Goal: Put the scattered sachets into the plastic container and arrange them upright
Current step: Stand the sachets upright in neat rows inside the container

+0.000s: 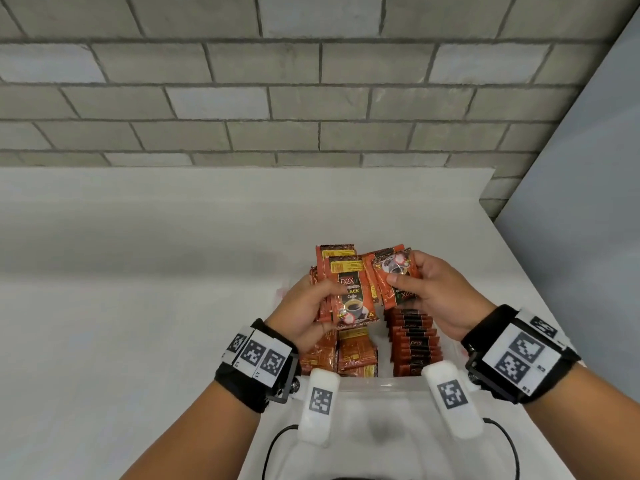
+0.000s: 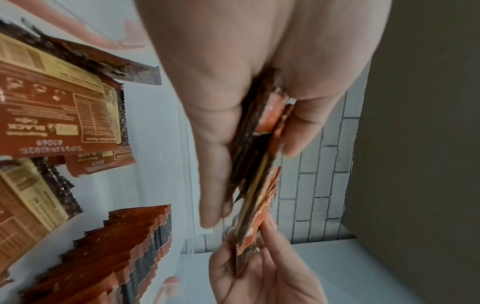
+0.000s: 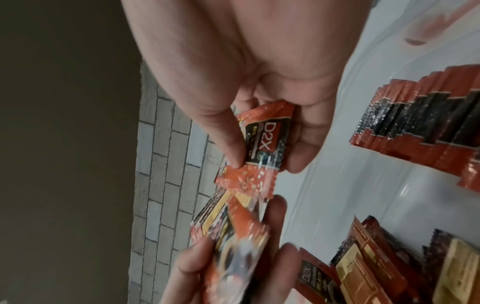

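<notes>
Left hand point(image 1: 304, 306) grip pinches a fanned sachet stack point(image 1: 346, 292); right hand point(image 1: 436, 292) grip pinches one sachet point(image 1: 394, 278) above the plastic container point(image 1: 381, 386) holding upright rows.

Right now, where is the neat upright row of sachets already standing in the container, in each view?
Head: upright row at lower centre, below the right hand.
Left wrist: bottom left, inside the clear container wall.
Right wrist: right edge, upper half.
Shared landmark: the grey brick wall.
</notes>
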### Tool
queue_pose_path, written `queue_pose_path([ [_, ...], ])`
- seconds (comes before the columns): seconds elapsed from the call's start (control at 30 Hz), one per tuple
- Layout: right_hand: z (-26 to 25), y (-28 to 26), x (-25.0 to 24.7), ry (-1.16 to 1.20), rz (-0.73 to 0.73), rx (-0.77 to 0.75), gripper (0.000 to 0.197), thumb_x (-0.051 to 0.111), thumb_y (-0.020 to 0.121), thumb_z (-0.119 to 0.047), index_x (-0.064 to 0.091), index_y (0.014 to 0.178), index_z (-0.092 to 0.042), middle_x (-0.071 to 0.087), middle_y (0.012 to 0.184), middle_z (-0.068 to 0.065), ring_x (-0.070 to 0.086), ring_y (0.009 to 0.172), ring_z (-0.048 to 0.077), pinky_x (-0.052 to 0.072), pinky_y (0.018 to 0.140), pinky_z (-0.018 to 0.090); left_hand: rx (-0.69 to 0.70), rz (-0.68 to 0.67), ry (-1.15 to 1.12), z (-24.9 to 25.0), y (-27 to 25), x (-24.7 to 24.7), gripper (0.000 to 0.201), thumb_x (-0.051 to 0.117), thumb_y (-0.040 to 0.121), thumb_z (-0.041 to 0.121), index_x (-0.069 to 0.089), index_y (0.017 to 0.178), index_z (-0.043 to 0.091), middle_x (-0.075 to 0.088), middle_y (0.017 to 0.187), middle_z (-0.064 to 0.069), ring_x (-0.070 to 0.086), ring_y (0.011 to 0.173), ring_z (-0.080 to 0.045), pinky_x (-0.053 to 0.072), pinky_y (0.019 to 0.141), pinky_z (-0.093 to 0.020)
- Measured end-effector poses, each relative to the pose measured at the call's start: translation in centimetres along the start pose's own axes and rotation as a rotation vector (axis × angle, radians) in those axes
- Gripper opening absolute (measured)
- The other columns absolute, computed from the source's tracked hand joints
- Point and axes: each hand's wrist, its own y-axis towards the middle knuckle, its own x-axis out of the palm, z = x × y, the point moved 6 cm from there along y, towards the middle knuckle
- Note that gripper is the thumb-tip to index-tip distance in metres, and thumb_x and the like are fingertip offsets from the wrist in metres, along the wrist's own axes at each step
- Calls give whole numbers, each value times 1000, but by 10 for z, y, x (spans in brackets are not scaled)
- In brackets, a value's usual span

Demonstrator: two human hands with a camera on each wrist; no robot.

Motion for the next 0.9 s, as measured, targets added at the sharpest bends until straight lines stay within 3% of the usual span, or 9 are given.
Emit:
queue_pose_path([
  [0.1,7,-1,5,58,-29,50,24,58,90,-5,55,113,-10,70,105,9,69,88,18,56,72,32,60,51,127,4,-1,0,25,66,81,11,64,104,19,74,98,-1,70,94,-19,53,82,-43],
  [0.23,13,-3,14,28,-42,69,29,60,89,-8,54,117,-12,69,109,9,69,94,22,57,82,42,118,75,164,7,2,4,15,63,87,13,65,100,20,75,96,2,71,90,-11,56,62,-27],
  [0.33,11,-2,12,46,-11,45,31,60,89,-3,54,118,-9,69,107,10,69,91,19,58,71,34,90,83,75,9,5,2,13,57,93,19,63,104,17,75,97,-5,72,89,-21,60,67,-38],
  [0.43,8,-2,5,81,37,26,33,59,89,-3,53,121,-7,69,107,10,68,90,18,57,70,32,33,54,-42,11,5,-1,13,49,96,14,60,102,13,75,92,-9,72,84,-26,58,73,-47],
  [0.67,7,-2,17,142,-35,55,33,58,89,-5,55,121,-12,69,112,9,68,98,21,56,75,34,98,-1,105,9,4,2,38,64,82,16,61,118,4,69,110,-20,69,97,-33,60,65,-36],
  [0.8,2,-1,13,104,31,30,28,57,90,-4,56,116,-13,70,106,6,68,89,15,53,70,29,46,-7,62,11,6,-2,22,55,93,9,62,113,6,69,107,-20,69,92,-32,57,72,-46],
  [0.9,0,0,10,145,46,43,30,57,90,-2,55,118,-11,69,106,9,67,89,18,54,77,34,89,-42,119,13,4,-2,17,58,89,2,64,105,3,68,101,-23,69,84,-32,59,70,-44],
])
